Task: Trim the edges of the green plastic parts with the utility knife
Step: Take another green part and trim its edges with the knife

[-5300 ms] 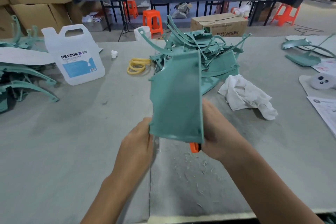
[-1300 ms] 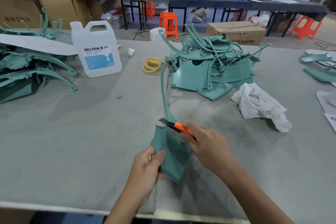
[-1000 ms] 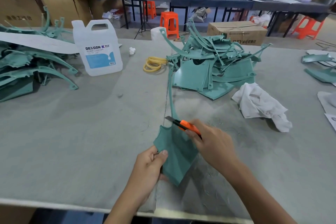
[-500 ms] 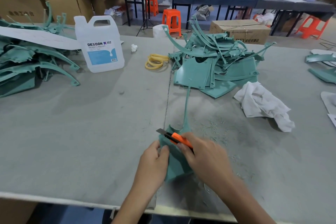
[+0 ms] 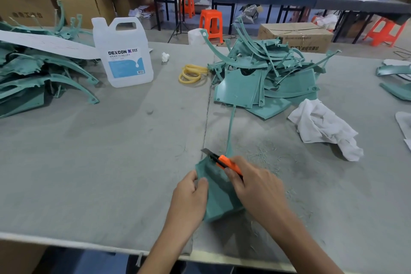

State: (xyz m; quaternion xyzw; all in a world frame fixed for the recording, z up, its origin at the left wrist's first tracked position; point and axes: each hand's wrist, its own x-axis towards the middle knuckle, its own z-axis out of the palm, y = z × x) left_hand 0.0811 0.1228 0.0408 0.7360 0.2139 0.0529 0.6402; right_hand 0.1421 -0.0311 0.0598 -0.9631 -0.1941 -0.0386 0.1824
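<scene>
A green plastic part (image 5: 219, 193) lies low over the grey table (image 5: 100, 162), its thin curved arm reaching away from me toward the pile. My left hand (image 5: 189, 198) pinches its left edge between thumb and fingers. My right hand (image 5: 255, 187) grips an orange utility knife (image 5: 224, 161), whose blade tip sits at the part's upper left edge. A heap of green plastic parts (image 5: 264, 73) rises at centre right. A second stack of green parts (image 5: 37, 75) lies at far left.
A white DEXCON jug (image 5: 123, 53) stands behind left, yellow bands (image 5: 192, 74) beside the heap, a white rag (image 5: 322, 127) to the right. More green pieces (image 5: 395, 80) lie at the right edge. Fine shavings litter the table near my hands. Cardboard boxes, orange stools and tables fill the background.
The part has come down from upright to low over the table and turned, its thin arm swinging rightward. The knife blade has travelled left along the part's upper edge.
</scene>
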